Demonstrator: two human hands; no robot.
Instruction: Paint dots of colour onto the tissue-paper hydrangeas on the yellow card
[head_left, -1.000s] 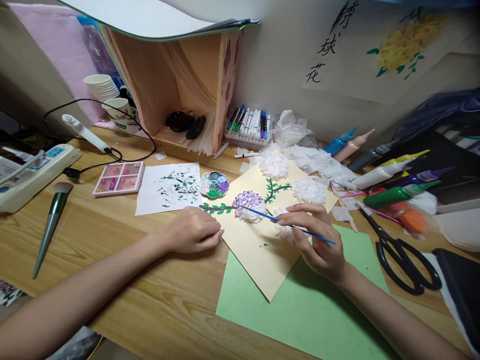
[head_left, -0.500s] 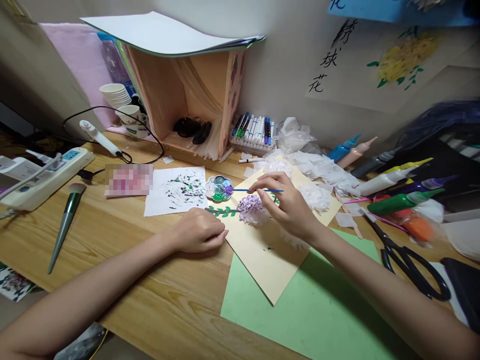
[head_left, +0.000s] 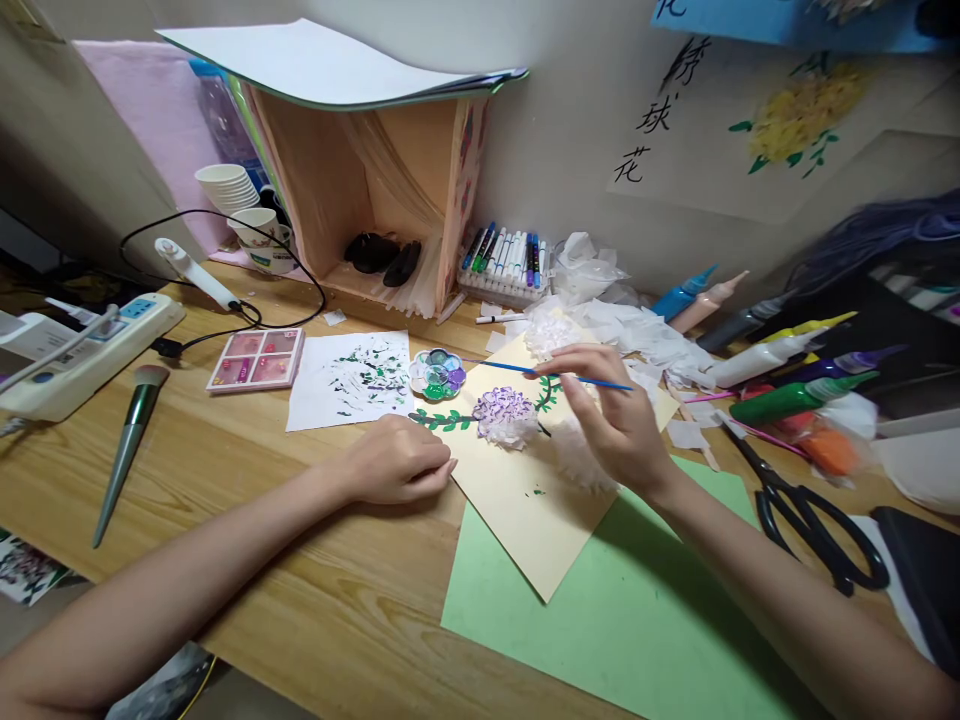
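On the wooden counter (head_left: 315, 600) the landmark to go by is the cream paper sheet (head_left: 517, 510), lying slanted with a green paper sheet (head_left: 622, 620) tucked under its near-right edge. The right hand (head_left: 619, 425) hovers over the right part of that cream sheet, fingers pinched tight around a thin blue paintbrush (head_left: 555, 376), which runs roughly level with its tip pointing left toward the flower-shaped paint palette (head_left: 437, 374) just off the sheet's far-left corner. The tip sits just short of the palette, can't tell if it's touching anything. The left hand (head_left: 394, 462) is loosely curled, holding nothing, fingertips pressing down right at the cream sheet's left edge. On the sheet itself, there's a purple-tinted tissue flower (head_left: 506, 416) near the middle with a painted green leafy stem (head_left: 444, 421) running left from it, and a white tissue flower (head_left: 551, 335) at the far corner. Left of the sheet, past the palette, is a white test paper (head_left: 352, 380) covered in green dabs, then a pink paint tray (head_left: 256, 359). Behind the sheet there's a marker set (head_left: 506, 262) against the wall, and to the right lie black scissors (head_left: 814, 515) and a bunch of paint bottles (head_left: 795, 365).
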